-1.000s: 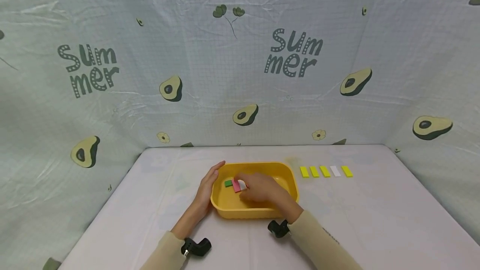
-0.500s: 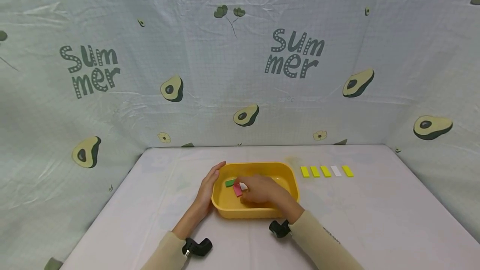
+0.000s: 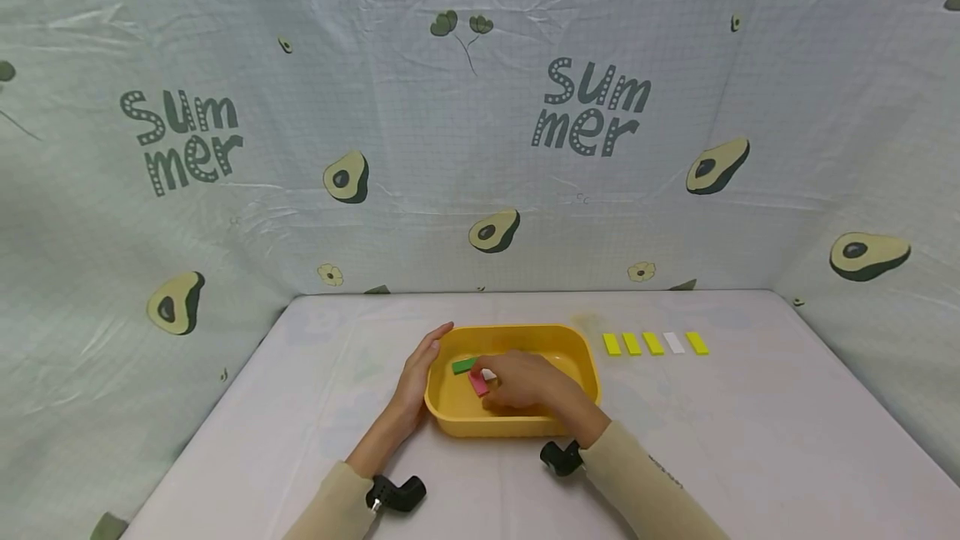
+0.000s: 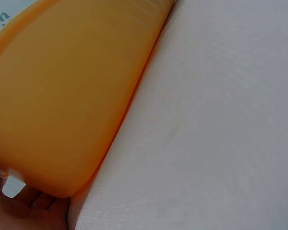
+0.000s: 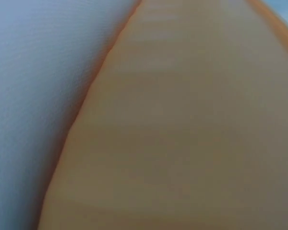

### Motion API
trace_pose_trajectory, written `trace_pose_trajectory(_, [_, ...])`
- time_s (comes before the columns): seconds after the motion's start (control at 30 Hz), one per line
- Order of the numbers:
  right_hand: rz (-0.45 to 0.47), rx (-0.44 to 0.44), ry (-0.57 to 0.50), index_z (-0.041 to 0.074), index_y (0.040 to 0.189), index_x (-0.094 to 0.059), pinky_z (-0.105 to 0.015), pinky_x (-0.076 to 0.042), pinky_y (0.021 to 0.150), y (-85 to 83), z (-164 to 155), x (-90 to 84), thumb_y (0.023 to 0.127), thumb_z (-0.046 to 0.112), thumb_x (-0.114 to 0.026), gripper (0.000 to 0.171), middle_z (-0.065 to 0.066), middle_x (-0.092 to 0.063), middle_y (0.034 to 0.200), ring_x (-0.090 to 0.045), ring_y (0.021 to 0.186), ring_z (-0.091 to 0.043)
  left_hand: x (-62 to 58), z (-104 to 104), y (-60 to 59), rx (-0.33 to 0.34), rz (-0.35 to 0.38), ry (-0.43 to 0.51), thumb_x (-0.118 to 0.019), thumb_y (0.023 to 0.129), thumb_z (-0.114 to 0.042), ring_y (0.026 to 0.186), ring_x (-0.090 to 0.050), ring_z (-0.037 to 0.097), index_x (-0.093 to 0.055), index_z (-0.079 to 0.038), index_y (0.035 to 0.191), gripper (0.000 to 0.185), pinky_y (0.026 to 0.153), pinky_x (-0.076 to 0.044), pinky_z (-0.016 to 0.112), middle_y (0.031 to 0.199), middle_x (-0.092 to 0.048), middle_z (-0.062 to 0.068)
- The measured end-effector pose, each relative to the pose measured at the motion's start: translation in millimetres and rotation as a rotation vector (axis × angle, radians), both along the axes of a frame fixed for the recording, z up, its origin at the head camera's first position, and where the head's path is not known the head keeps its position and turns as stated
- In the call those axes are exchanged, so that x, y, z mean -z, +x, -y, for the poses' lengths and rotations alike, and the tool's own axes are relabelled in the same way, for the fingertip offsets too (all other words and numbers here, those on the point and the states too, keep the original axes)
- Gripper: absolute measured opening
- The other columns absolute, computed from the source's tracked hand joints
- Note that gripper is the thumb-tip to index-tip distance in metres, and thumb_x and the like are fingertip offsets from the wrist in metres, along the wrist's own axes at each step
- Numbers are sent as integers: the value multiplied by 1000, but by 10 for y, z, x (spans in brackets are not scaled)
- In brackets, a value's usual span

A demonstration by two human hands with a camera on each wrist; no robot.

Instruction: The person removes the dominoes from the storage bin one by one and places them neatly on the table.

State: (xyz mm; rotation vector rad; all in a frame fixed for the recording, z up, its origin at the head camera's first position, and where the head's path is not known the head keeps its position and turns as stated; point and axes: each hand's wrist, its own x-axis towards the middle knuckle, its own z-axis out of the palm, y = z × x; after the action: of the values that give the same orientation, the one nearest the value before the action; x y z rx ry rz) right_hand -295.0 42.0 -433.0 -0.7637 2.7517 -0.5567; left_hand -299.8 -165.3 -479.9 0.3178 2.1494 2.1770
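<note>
A yellow plastic basin stands on the table in front of me. My left hand rests along its outer left side with fingers extended, and in the left wrist view its fingers show under the basin's end. Reaching into the basin, my right hand has its index fingertip at a small pink block, with the thumb near the block's closer end. I cannot tell whether they pinch it. A green block lies just left of the fingertips. A white block shows partly between index finger and thumb.
Right of the basin, several small yellow blocks and one white block lie in a spaced row. A white cloth covers the table. Behind it hangs a patterned sheet. The basin's wall fills most of the right wrist view.
The pink block has slid slightly toward me and turned under the right fingertips. The green block beside it shows more of its length. My left hand stays at the basin's side.
</note>
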Motion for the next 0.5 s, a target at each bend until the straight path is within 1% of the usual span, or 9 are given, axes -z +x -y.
trace_pose_trajectory(0.13, [-3, 1, -1, 24, 128, -68, -29, -52, 83, -9, -2, 11, 93, 27, -74, 35, 7, -66, 98, -56, 85, -13, -9, -4, 8, -1, -6, -9, -28, 113, -28, 156, -30, 34, -37, -8, 159, 51, 130, -20, 53, 168, -33, 13])
trace_pose_trajectory(0.2, [-3, 0, 1, 23, 128, -68, -28, -52, 82, -11, -4, 20, 93, 27, -74, 36, 7, -66, 98, -56, 85, -12, -8, -1, 10, 1, -6, -15, -28, 113, -29, 156, -30, 34, -37, -9, 160, 51, 130, -20, 53, 168, -33, 13])
trace_pose_trajectory(0.33, [-15, -11, 7, 22, 126, -68, -27, -49, 76, -13, -12, 30, 92, 26, -75, 35, 6, -65, 94, -55, 82, -13, -9, 1, 11, 0, 3, -10, -27, 114, -29, 157, -29, 33, -38, -11, 160, 50, 131, -20, 52, 169, -33, 12])
trace_pose_trajectory(0.5, [-21, -10, 1, 20, 123, -68, -26, -44, 70, -8, -23, 31, 91, 24, -75, 34, 6, -59, 85, -52, 78, -13, -5, -7, 14, 0, 2, 3, -27, 114, -28, 157, -30, 32, -39, -12, 159, 49, 130, -20, 51, 168, -34, 12])
